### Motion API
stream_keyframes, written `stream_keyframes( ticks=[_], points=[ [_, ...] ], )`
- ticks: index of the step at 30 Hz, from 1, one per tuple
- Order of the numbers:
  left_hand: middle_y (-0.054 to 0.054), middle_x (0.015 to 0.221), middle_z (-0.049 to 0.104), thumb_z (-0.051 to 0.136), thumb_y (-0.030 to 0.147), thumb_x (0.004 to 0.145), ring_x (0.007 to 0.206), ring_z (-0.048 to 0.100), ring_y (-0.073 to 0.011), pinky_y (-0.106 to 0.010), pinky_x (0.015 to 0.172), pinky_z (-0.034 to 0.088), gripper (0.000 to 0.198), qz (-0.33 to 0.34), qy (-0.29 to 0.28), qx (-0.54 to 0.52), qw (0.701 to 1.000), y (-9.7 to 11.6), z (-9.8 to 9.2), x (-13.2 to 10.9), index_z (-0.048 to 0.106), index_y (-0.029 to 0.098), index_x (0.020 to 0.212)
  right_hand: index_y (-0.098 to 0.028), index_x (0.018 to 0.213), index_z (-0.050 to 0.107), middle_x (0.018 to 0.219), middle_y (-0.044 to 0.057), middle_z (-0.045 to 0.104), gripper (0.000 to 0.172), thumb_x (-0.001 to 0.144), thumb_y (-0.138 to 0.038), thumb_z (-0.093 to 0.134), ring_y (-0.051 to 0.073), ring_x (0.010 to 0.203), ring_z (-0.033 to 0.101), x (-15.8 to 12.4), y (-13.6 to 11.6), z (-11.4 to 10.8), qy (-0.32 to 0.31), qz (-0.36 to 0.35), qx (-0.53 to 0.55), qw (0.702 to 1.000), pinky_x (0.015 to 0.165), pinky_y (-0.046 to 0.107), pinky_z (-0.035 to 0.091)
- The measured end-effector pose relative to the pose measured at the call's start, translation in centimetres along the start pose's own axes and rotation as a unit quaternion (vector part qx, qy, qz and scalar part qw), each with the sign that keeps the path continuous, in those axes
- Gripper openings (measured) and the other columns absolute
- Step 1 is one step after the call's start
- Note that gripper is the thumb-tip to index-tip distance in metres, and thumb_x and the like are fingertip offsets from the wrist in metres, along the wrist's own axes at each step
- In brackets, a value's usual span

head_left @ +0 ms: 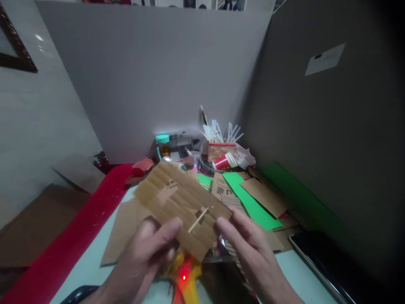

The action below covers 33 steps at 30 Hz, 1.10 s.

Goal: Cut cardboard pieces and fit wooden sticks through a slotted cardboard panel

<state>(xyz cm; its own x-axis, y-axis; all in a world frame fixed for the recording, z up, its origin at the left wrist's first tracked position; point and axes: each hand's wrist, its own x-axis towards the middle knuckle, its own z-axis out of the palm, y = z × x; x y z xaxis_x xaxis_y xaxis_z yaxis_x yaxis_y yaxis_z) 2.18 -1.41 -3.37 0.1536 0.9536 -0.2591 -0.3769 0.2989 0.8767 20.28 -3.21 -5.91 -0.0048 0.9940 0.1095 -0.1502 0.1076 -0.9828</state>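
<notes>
Between my two hands a rectangular piece of brown cardboard [177, 198] is held up, tilted, above the table. My left hand [152, 247] grips its lower left edge, thumb on the face. My right hand [247, 240] pinches its right edge, with the thumb in front and the other fingers behind. A thin wooden stick [198, 220] lies across a small dark hole in the cardboard, near the right thumb. Just below the cardboard is a yellow tool [190, 287] with a glowing red light, possibly a glue gun; its form is partly hidden.
Green sheets [253, 202] and cardboard scraps [265, 197] lie at the right. Farther back stand a box of white sticks [221, 150], a tipped red paper cup [225, 161] and a teal-lidded jar [163, 145]. A dark, shiny device [325, 261] lies at the right edge. Grey panels [164, 71] rise behind.
</notes>
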Motion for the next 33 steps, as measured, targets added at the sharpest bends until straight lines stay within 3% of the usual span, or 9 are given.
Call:
stream_keyframes(
  ticks=[5,9,15,20,24,28,33],
  points=[
    [-0.007,0.086,0.060,0.057,0.008,0.080,0.068,0.051,-0.0135,-0.023,0.053,0.044,0.020,-0.017,-0.077,-0.044,0.996,0.6,-1.6,1.7,0.072,0.013,0.092,-0.020,0.079,0.057,0.056,-0.004,0.061,0.035,0.087,-0.051,0.070,0.008,0.049,0.056,1.6,0.2,-1.6,0.107,-0.023,0.075,0.991,0.049,0.016,0.045],
    [-0.004,0.079,0.054,0.050,-0.005,0.080,0.060,0.041,-0.0097,-0.023,0.052,0.041,0.023,-0.049,-0.057,-0.079,0.994,0.9,-1.6,2.8,0.066,0.011,0.078,-0.020,0.077,0.054,0.056,-0.005,0.059,0.035,0.087,-0.049,0.071,0.007,0.048,0.055,2.1,0.1,-2.2,0.116,-0.034,0.092,0.988,0.048,0.014,0.044],
    [-0.006,0.090,0.057,0.051,0.002,0.090,0.077,0.052,-0.0144,-0.025,0.066,0.048,0.018,-0.009,-0.072,0.000,0.997,1.5,-0.8,2.0,0.063,0.015,0.087,-0.019,0.069,0.053,0.048,-0.006,0.055,0.041,0.077,-0.047,0.081,0.007,0.043,0.055,1.9,-0.7,-2.1,0.141,-0.021,0.115,0.983,0.042,0.012,0.042],
    [-0.005,0.082,0.056,0.050,0.000,0.087,0.058,0.039,-0.0075,-0.017,0.050,0.038,0.019,0.013,-0.083,-0.021,0.996,1.9,-1.1,1.8,0.064,0.012,0.082,-0.019,0.069,0.056,0.051,-0.005,0.056,0.041,0.065,-0.042,0.090,0.007,0.044,0.053,2.3,-1.5,-2.4,0.202,-0.022,0.147,0.968,0.040,0.012,0.043],
    [-0.005,0.077,0.057,0.051,-0.002,0.083,0.053,0.040,-0.0070,-0.017,0.046,0.038,0.020,0.014,-0.056,-0.030,0.998,1.8,-1.6,2.9,0.067,0.010,0.082,-0.018,0.065,0.056,0.052,-0.006,0.051,0.041,0.062,-0.039,0.091,0.006,0.044,0.051,2.6,-2.2,-3.5,0.232,-0.048,0.152,0.960,0.040,0.011,0.042],
    [-0.008,0.079,0.062,0.054,-0.005,0.081,0.057,0.052,-0.0096,-0.018,0.049,0.047,0.024,0.040,-0.015,-0.040,0.998,2.3,-2.7,4.3,0.072,0.009,0.089,-0.018,0.067,0.058,0.056,-0.007,0.049,0.036,0.065,-0.036,0.089,0.005,0.046,0.049,2.9,-2.3,-4.3,0.231,-0.073,0.164,0.956,0.040,0.011,0.042],
    [-0.007,0.105,0.074,0.058,-0.013,0.071,0.085,0.071,-0.0170,-0.014,0.061,0.057,0.043,0.085,0.063,-0.061,0.993,5.0,-4.6,4.1,0.075,0.022,0.089,-0.017,0.060,0.052,0.050,-0.008,0.041,0.041,0.069,-0.039,0.087,0.005,0.042,0.040,3.1,-1.9,-3.8,0.173,-0.044,0.156,0.972,0.039,0.014,0.038]
  ],
)
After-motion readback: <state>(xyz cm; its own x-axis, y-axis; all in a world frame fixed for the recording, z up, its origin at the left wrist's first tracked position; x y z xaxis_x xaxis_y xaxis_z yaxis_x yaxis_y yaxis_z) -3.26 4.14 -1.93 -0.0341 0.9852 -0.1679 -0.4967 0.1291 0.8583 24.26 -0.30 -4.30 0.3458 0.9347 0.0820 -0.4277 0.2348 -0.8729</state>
